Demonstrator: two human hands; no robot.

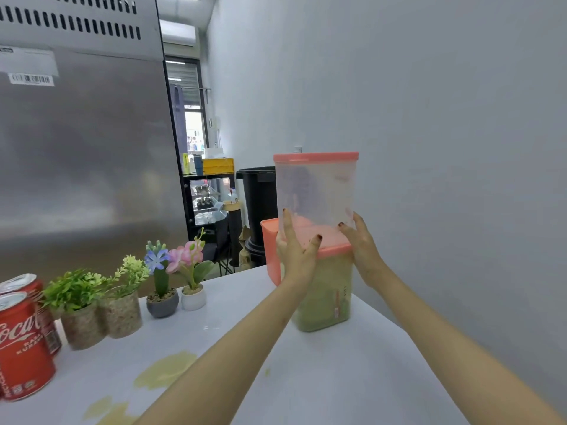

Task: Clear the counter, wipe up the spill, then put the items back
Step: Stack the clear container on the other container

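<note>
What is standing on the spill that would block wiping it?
Nothing visible stands on the spill. The Coke cans are to its left and the plant pots behind it, both apart from it. The left forearm hides its right edge.

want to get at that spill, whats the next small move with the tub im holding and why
Probably lift the clear tub, pressed between the left hand and right hand, up and clear of the green-filled tub beneath it, then set it off the counter. The yellowish spill is not yet wiped, and items crowd the surface.
</note>
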